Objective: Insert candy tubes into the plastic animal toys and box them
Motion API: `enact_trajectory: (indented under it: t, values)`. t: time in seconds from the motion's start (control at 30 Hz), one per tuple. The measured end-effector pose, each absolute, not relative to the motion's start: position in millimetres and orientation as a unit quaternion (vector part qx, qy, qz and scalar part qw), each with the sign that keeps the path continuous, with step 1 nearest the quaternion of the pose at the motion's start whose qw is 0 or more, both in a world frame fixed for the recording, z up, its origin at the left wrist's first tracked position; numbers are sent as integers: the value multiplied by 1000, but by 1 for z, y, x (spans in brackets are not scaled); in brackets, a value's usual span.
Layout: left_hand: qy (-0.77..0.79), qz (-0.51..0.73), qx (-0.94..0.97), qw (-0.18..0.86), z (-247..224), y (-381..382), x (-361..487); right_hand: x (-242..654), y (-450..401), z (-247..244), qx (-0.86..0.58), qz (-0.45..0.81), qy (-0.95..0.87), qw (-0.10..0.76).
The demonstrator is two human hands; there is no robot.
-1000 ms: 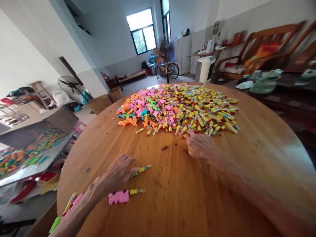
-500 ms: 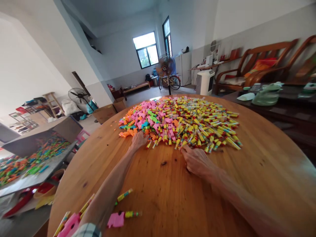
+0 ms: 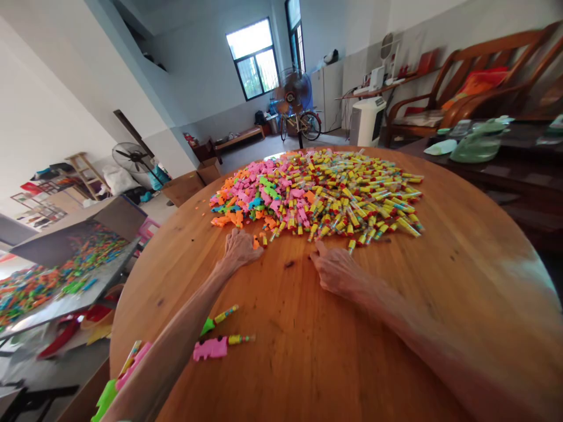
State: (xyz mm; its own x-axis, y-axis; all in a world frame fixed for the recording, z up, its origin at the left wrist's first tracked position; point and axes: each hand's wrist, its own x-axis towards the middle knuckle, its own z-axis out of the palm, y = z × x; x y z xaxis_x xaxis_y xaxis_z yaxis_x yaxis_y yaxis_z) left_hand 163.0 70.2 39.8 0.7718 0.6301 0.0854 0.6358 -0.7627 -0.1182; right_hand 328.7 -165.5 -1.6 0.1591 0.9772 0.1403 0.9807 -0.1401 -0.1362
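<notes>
My left hand (image 3: 241, 249) is closed at the near edge of the pile, its fingers curled over an orange plastic toy piece (image 3: 255, 242) that shows beyond them. My right hand (image 3: 336, 268) is also curled, just in front of the candy tubes (image 3: 352, 218) with yellow labels; whatever its fingers hold is hidden. Pink toy pieces (image 3: 255, 183), mixed with orange, green and blue ones, fill the pile's left side. Near my left forearm lie a pink toy piece joined to a candy tube (image 3: 211, 349) and a green one with a tube (image 3: 208, 326).
The pile stands on a round wooden table (image 3: 299, 351). Further joined toys, one with a green piece (image 3: 105, 400), lie by its left edge. To the left, a side table bears many coloured pieces (image 3: 65, 275). A standing fan (image 3: 291, 97) is behind the table.
Both hands have drawn back slightly from the pile toward me. An orange piece now shows at my left fingers. The view has tipped downward.
</notes>
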Motion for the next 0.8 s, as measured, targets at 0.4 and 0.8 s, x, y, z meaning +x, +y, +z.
enact_trajectory:
  t: [0.4, 0.8]
  values:
    - [-90, -67, -991, -68, 40, 5, 89, 306, -176, -4, -742, 39, -665, 69]
    - [-40, -57, -975, -209, 14, 11, 98, 275, -173, -8, -678, 80, -677, 275]
